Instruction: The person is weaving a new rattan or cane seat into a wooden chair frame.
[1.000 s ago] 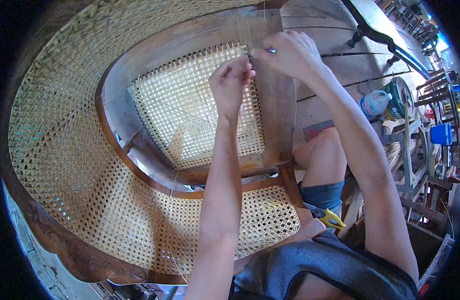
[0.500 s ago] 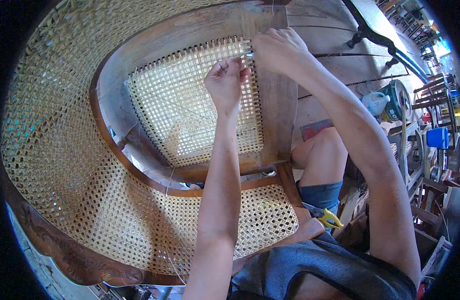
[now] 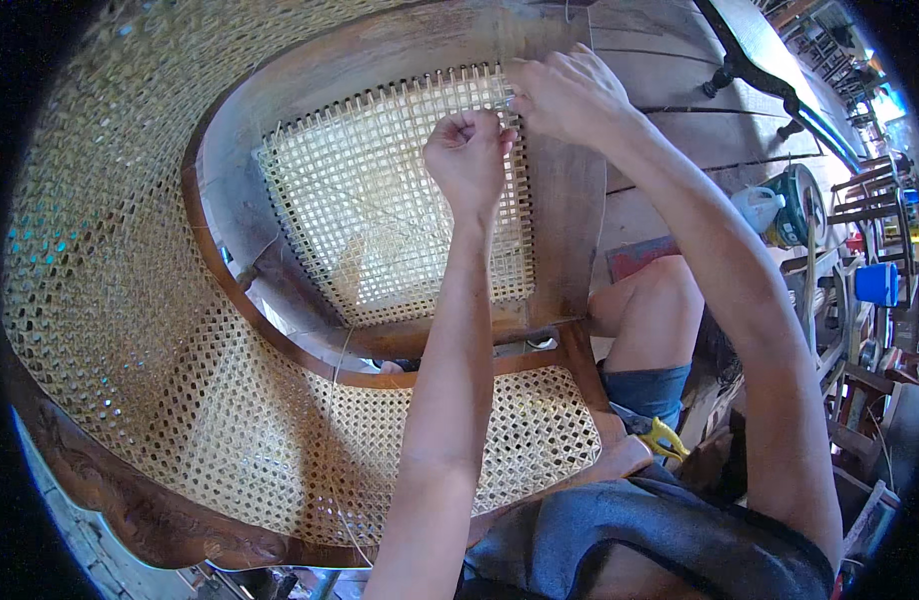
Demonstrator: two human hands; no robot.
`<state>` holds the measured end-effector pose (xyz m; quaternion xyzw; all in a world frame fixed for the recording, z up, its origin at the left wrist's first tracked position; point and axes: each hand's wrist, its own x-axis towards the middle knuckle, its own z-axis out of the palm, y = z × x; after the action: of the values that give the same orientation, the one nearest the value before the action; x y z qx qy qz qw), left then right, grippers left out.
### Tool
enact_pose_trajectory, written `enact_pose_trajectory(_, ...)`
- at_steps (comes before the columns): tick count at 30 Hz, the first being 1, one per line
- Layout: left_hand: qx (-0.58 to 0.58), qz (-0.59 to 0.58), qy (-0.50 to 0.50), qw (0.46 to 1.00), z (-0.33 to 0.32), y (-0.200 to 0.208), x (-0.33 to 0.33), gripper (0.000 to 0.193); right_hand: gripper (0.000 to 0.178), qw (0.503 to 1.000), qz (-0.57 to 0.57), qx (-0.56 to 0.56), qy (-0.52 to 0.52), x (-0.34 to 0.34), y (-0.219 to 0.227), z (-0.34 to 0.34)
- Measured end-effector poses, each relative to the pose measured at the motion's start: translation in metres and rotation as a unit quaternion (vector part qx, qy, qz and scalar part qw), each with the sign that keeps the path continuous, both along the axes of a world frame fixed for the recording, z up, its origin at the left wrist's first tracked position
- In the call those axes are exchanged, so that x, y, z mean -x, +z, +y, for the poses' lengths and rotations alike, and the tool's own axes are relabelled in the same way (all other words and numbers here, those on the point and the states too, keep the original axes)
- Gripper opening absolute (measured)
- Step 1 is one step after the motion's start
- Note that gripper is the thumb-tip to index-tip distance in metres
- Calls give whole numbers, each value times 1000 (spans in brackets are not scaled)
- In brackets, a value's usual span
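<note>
A wooden chair seat frame [image 3: 565, 215] holds a square cane panel [image 3: 380, 220] of open mesh, with pegs standing along its far and right edges. Over the panel's far right part is my left hand [image 3: 467, 160], its fingers curled in a pinch; whatever they grip is too fine to make out. My right hand [image 3: 570, 95] bends over the panel's far right corner, fingers closed together and partly hidden. A small pale, shiny bit shows between the two hands, its kind unclear. Around the seat curves the chair's woven cane back [image 3: 130, 260].
Beside my knee, a yellow-handled tool [image 3: 665, 438] sits near the end of the chair's arm. A white jug [image 3: 758, 208], a dark green bucket [image 3: 802, 205] and a blue container [image 3: 877, 284] stand to the right. Dark curved furniture [image 3: 750, 70] rests on the plank floor [image 3: 660, 85].
My left hand has shifted slightly right and its fingers have drawn closer together. My right hand has moved a little to the right and nearer. The whole view has shifted slightly.
</note>
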<state>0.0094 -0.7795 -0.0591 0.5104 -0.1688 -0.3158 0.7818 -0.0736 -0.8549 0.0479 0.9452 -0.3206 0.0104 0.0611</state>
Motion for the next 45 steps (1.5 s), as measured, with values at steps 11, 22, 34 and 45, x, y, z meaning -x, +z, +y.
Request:
enact_pose_trajectory(11, -34, -30, 6, 999, 2, 10, 1, 12, 18, 994, -36, -94, 52, 0, -2, -30)
enact_pose_trajectory(22, -107, -102, -120, 982, 2, 24, -38, 9, 25, 988, -32, -138, 66, -5, -5, -49)
enact_pose_trajectory(34, -229, -423, -109, 870, -5, 33, -32, 16, 29, 983, 34, -175, -35, -8, 6, -41)
enact_pose_trajectory(45, -158, -389, 61, 905, -2, -7, -2, 12, 40, 999, 11, 10, -43, 17, 19, -22)
